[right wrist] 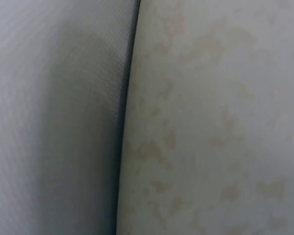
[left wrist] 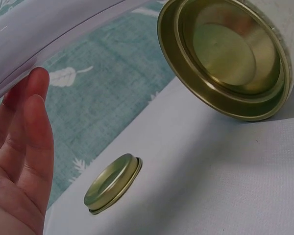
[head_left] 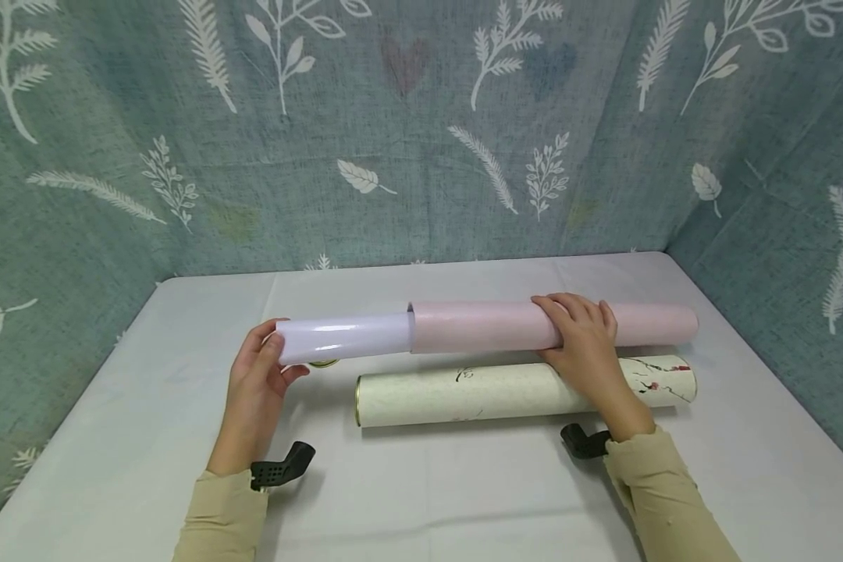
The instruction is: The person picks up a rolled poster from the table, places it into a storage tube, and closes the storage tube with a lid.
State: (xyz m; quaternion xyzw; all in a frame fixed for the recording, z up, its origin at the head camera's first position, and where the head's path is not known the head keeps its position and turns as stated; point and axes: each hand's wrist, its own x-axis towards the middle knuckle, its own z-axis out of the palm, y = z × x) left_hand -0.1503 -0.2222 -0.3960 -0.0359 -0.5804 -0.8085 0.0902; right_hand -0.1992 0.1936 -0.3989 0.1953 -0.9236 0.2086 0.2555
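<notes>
My left hand pinches the left end of a glossy white roll, thumb in front and fingers behind. In the left wrist view, fingertips touch the underside of that roll. The roll's right part is hidden inside a wider, thin-walled pink roll. Over this pink roll my right hand holds on, fingers across the top and thumb at the near side. Just in front lies a cream tube with a branch-and-blossom print, passing under the right hand.
A gold metal lid lies on the white-covered table, partly behind the white roll. The cream tube's left end has a recessed gold metal cap. A patterned green curtain hangs behind the table and at both sides.
</notes>
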